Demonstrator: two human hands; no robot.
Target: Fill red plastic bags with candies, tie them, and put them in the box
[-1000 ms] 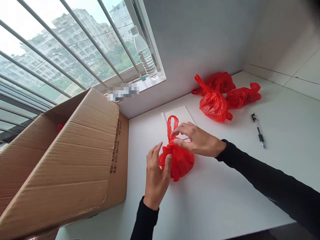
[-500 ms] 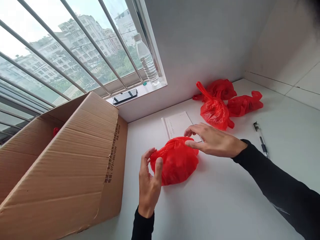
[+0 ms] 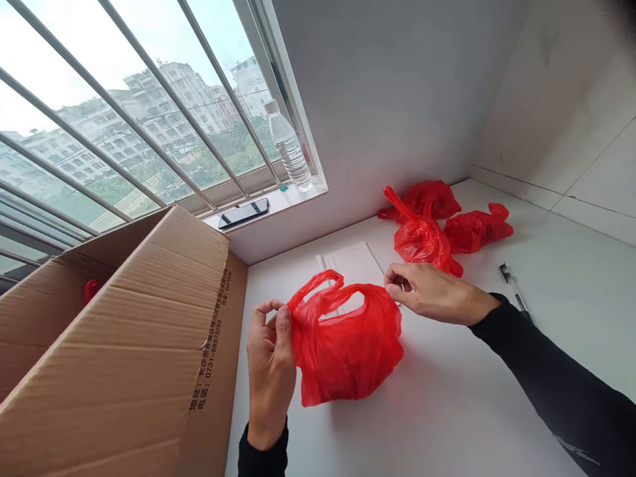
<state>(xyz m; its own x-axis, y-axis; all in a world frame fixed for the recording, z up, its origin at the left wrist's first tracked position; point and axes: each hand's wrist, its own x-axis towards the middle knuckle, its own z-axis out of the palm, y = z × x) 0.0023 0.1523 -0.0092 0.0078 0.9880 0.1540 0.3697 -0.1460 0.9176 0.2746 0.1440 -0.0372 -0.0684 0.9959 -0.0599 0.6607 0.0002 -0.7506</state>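
Red plastic bag (image 3: 348,361) on or just above a white surface (image 3: 447,411), partly hiding a notebook (image 3: 358,264); fingers of the left hand (image 3: 271,361) pinch one side, those of the right hand (image 3: 440,291) the other (a cardboard box (image 3: 144,338) stands left).

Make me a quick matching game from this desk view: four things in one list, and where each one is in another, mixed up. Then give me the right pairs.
Things:
1. Bottle
2. Pen
3. Phone
4. Nearest red bag

Places:
A. Lying flat on the windowsill
B. Between the left hand and right hand
C. Standing upright on the windowsill
D. On the table, beside the right sleeve

Right pairs: 1-C, 2-D, 3-A, 4-B.
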